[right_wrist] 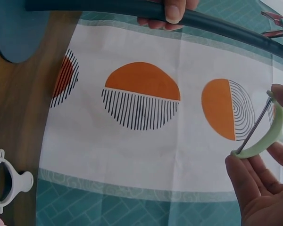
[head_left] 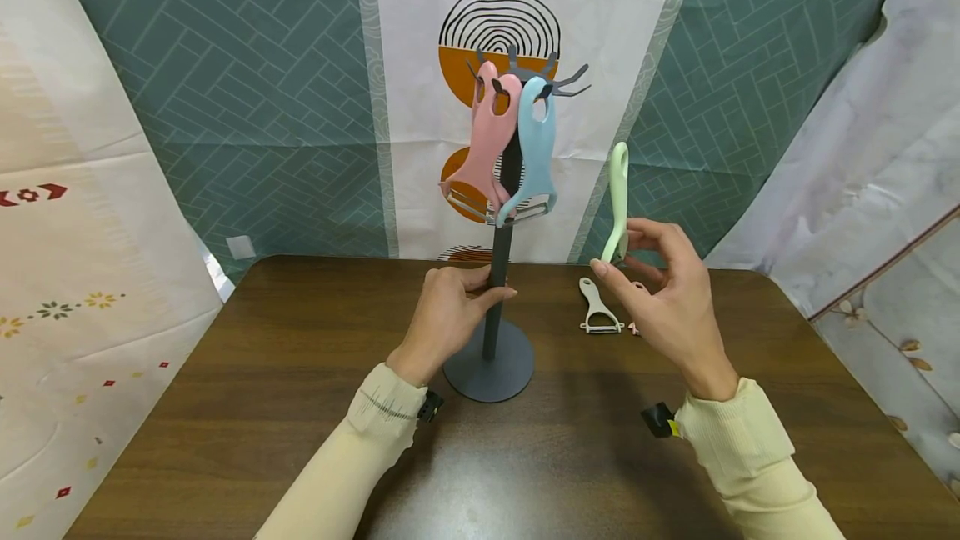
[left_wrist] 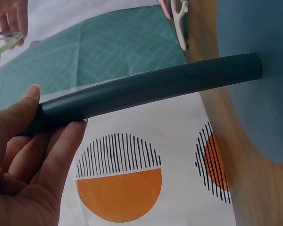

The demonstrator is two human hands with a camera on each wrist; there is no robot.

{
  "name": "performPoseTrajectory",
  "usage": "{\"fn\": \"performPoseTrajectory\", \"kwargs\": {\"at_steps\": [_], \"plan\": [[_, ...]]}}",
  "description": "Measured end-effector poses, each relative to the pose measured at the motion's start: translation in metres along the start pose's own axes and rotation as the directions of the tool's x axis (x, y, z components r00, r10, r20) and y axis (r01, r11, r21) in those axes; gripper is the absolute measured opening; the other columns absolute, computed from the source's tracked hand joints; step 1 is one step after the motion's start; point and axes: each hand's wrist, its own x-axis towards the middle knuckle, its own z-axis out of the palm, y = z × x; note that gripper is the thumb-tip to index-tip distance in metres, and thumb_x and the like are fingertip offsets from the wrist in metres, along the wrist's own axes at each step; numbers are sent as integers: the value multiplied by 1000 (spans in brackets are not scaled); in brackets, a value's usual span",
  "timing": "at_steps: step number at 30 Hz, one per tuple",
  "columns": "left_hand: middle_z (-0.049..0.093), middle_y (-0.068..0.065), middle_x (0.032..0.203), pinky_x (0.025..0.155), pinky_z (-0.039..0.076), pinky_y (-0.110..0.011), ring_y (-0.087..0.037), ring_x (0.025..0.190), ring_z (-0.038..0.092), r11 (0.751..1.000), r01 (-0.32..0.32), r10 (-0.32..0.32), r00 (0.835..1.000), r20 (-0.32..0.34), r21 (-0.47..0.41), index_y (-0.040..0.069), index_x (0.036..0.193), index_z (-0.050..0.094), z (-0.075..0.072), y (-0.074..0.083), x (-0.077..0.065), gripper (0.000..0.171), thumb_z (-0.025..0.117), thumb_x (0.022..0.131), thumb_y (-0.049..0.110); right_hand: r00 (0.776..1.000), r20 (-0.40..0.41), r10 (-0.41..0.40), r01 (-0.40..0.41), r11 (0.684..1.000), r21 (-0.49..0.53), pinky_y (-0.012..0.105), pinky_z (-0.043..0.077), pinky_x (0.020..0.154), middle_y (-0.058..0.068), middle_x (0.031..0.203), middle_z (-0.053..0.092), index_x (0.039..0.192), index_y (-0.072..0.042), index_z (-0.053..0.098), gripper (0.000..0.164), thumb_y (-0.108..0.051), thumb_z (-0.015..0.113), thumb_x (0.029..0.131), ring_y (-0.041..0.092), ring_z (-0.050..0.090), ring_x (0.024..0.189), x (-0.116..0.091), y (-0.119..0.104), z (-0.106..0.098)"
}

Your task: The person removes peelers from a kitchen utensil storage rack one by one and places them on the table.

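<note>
My left hand (head_left: pixel 452 307) grips the dark post (head_left: pixel 496 298) of a round-based stand, thumb on one side and fingers on the other. Hooks ring the top of the stand, and two pink peelers (head_left: pixel 491 136) and a light blue peeler (head_left: pixel 536 148) hang from them with blades down. To the right of the post, my right hand (head_left: pixel 671 298) pinches a light green peeler (head_left: pixel 618 198) by its blade end, handle up. That peeler is apart from the hooks. The right wrist view shows its blade (right_wrist: pixel 254 123) between thumb and fingers.
On the table (head_left: pixel 315 440), behind my right hand, lies a white peeler (head_left: pixel 597 307). A pink peeler (head_left: pixel 634 328) beside it is mostly hidden by the hand. The stand's round base (head_left: pixel 491 377) rests on the table. A patterned cloth (head_left: pixel 300 148) hangs behind.
</note>
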Motion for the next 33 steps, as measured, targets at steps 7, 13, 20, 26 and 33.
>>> {"fn": "performPoseTrajectory", "kwargs": {"at_steps": [7, 13, 20, 26, 33], "plan": [[80, 4, 91, 62, 56, -25, -12, 89, 75, 1000, -14, 14, 1000, -8, 3, 18, 102, 83, 1, -1, 0, 19, 83, 85, 28, 999, -13, 51, -52, 996, -70, 12, 56, 86, 0, 113, 59, 129, -12, 64, 49, -11, 84, 85, 14, 63, 106, -7, 3, -1], [80, 6, 89, 61, 54, -24, -10, 85, 74, 999, -26, 27, 1000, -13, 22, 20, 101, 83, 0, -1, 0, 20, 82, 85, 32, 991, -45, 125, -131, 979, -157, 9, 55, 80, 3, 111, 62, 122, -11, 66, 42, -21, 85, 85, 12, 63, 98, -14, 7, -3], [80, 7, 88, 61, 54, -24, -9, 82, 72, 999, -25, 25, 1000, -12, 34, 19, 100, 83, 1, -1, 0, 20, 81, 86, 33, 986, -35, 160, -164, 966, -198, 9, 55, 82, 2, 109, 62, 118, -10, 67, 40, -23, 85, 85, 11, 62, 96, -20, 14, -4], [80, 5, 90, 62, 55, -25, -11, 85, 74, 999, -22, 22, 1000, -7, 27, 19, 102, 83, 1, -1, 0, 20, 81, 86, 32, 987, -26, 160, -162, 961, -225, 6, 53, 80, 1, 108, 60, 117, -10, 66, 39, -25, 84, 86, 11, 62, 97, -24, 17, -4], [80, 3, 91, 62, 56, -25, -12, 87, 75, 999, -34, 34, 999, -18, 22, 18, 103, 82, 2, -2, 0, 21, 81, 86, 29, 987, -18, 159, -157, 938, -309, 4, 52, 76, 4, 105, 62, 117, -9, 66, 41, -31, 83, 87, 11, 62, 94, -31, 19, -7]]}}
